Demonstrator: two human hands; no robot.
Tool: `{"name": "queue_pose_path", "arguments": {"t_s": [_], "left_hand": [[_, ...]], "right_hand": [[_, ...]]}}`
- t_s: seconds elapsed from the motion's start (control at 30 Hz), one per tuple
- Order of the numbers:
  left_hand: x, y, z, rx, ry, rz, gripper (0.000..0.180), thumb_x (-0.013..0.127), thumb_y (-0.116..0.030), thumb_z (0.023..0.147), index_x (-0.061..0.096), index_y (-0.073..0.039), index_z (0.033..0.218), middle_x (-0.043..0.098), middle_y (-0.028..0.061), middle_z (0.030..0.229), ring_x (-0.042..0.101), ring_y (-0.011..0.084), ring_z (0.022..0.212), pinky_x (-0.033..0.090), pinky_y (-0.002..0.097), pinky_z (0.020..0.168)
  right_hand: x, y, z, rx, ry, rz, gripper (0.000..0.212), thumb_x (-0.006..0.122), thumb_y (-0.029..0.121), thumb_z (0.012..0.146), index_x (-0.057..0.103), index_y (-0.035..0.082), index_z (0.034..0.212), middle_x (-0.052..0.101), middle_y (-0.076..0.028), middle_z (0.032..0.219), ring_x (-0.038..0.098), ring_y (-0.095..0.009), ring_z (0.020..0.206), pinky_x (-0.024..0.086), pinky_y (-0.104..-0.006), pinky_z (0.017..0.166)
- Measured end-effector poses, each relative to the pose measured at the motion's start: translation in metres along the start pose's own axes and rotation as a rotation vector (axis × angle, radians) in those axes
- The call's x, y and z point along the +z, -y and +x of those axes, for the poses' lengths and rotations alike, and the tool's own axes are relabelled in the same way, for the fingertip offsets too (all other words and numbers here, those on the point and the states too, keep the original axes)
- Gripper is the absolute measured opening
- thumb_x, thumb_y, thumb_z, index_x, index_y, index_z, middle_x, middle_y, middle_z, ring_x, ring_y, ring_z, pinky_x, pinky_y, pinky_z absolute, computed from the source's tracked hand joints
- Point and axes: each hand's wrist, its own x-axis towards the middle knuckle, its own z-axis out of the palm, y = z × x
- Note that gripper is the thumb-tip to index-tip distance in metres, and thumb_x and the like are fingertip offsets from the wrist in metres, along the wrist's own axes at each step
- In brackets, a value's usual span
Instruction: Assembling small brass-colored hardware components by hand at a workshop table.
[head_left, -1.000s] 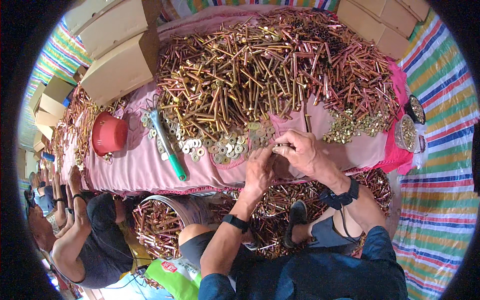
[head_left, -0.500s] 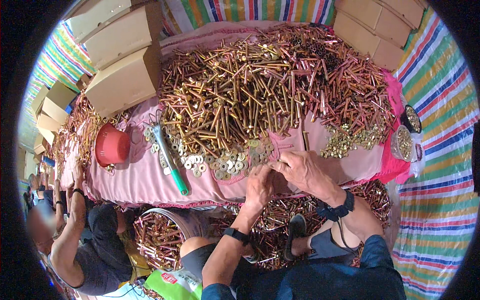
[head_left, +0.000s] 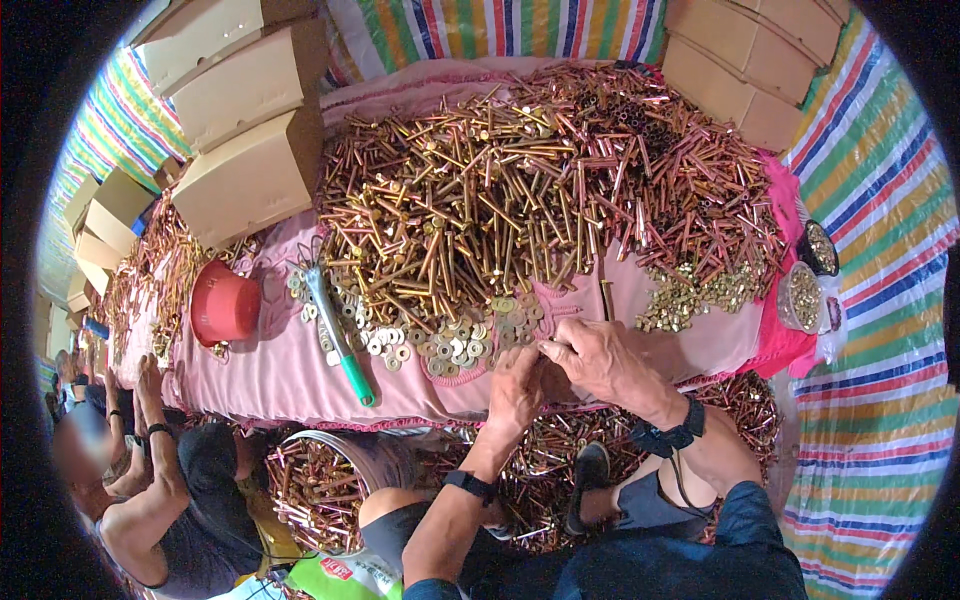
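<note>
Head view: my left hand (head_left: 516, 385) and right hand (head_left: 600, 362) sit together, fingers bent, nearside of the bolt pile (head_left: 480, 210); can't tell what they grip. Washers (head_left: 462, 345) fringe the pile's near edge. Seems fine fingertip work; next move calls for precision.

Flat, round, silvery washers (head_left: 460, 346) lie loosely overlapped near the left hand (head_left: 517, 385), some apparently tilted.
</note>
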Motion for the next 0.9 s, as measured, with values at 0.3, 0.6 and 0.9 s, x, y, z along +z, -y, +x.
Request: {"name": "queue_pose_path", "arguments": {"t_s": [0.3,0.6,0.9], "left_hand": [[0.001,-0.006,0.003,0.01,-0.037,-0.042,0.046,0.061,0.004,0.08,0.063,-0.004,0.125,0.063,0.0196,0.1,0.058,0.0413,0.093,0.049,0.0489,0.083],[-0.002,-0.006,0.0,0.014,-0.031,-0.007,0.045,0.06,0.005,0.079,0.061,-0.003,0.123,0.062,0.0198,0.099,0.057,0.0419,0.091,0.049,0.0494,0.082],[0.001,0.001,-0.001,0.023,-0.003,0.004,0.046,0.062,0.005,0.075,0.06,-0.004,0.12,0.059,0.019,0.098,0.056,0.0418,0.091,0.049,0.0498,0.081]], "right_hand": [[0.003,-0.003,-0.003,-0.155,-0.146,0.023,0.025,0.071,0.016,0.094,0.059,0.003,0.11,0.065,-0.02,0.096,0.067,-0.042,0.087,0.054,-0.0489,0.072],[-0.006,0.002,-0.002,-0.182,-0.088,0.143,0.018,0.067,0.007,0.093,0.062,-0.001,0.107,0.065,-0.02,0.097,0.066,-0.041,0.088,0.053,-0.0469,0.075],[-0.006,0.004,0.001,-0.105,-0.138,-0.069,0.027,0.077,0.021,0.089,0.057,0.003,0.087,0.061,-0.016,0.072,0.064,-0.04,0.066,0.05,-0.0479,0.058]]}}
